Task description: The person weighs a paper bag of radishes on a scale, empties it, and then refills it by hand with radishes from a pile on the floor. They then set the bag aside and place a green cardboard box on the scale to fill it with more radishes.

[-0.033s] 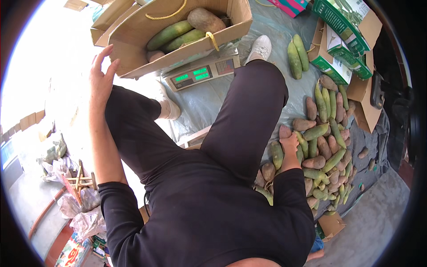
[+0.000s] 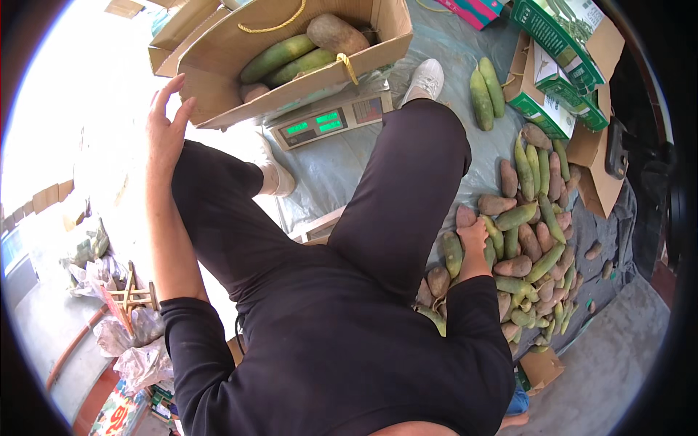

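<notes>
Brown and green pile: roots and gourds heaped on the grey sheet by the person's right leg.
Right hand: curled down onto the pile's near edge; grip unclear.
Left hand: fingers spread, empty, just beside the box.
Box: cardboard, holding gourds, resting on a scale.

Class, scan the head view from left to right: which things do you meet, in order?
Crumpled plastic bags → left hand → cardboard box of produce → digital scale → right hand → pile of green and brown produce → green printed carton
</notes>
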The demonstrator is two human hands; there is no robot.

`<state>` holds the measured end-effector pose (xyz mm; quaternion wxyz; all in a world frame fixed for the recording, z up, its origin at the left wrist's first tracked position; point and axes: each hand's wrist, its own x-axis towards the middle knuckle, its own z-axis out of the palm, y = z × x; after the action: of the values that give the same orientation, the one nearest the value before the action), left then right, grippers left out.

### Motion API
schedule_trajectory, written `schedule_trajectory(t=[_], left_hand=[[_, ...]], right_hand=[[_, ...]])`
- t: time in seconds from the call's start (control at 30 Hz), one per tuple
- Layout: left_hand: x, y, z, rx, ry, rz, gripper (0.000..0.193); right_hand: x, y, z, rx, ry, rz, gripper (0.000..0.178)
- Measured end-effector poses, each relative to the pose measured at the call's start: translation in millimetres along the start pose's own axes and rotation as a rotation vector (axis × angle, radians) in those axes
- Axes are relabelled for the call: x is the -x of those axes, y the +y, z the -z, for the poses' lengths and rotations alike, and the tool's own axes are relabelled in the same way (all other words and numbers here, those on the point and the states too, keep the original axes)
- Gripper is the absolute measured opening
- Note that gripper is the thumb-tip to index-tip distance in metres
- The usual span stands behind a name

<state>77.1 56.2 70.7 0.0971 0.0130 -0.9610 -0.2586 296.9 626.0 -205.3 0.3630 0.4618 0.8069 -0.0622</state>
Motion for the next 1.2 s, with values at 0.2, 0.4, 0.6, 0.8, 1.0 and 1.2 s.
schedule_trajectory(t=[0.2,0.4,0.6,0.8,1.0,1.2], left_hand=[[-2,-13,-1,-0.022,-0.005,0.046,0.040],[-4,-30,-1,-0.015,0.006,0.098,0.044],[-1,-44,-18,-0.039,-0.027,0.114,0.054],[1,-53,-22,-0.029,-0.085,0.115,0.067],[-1,-39,-18,-0.175,-0.076,0.095,0.065],[1,-36,-14,-0.103,-0.072,0.105,0.068]], right_hand=[[6,-7,1,0.130,0.023,0.017,0.095],[3,-9,11,-0.249,0.117,0.095,0.085],[6,-56,72,-1.143,0.158,0.558,0.076],[105,-154,223,-1.097,0.169,1.142,0.077],[231,-246,314,-0.767,0.301,1.554,0.072],[304,-333,281,-0.206,0.508,1.614,0.069]])
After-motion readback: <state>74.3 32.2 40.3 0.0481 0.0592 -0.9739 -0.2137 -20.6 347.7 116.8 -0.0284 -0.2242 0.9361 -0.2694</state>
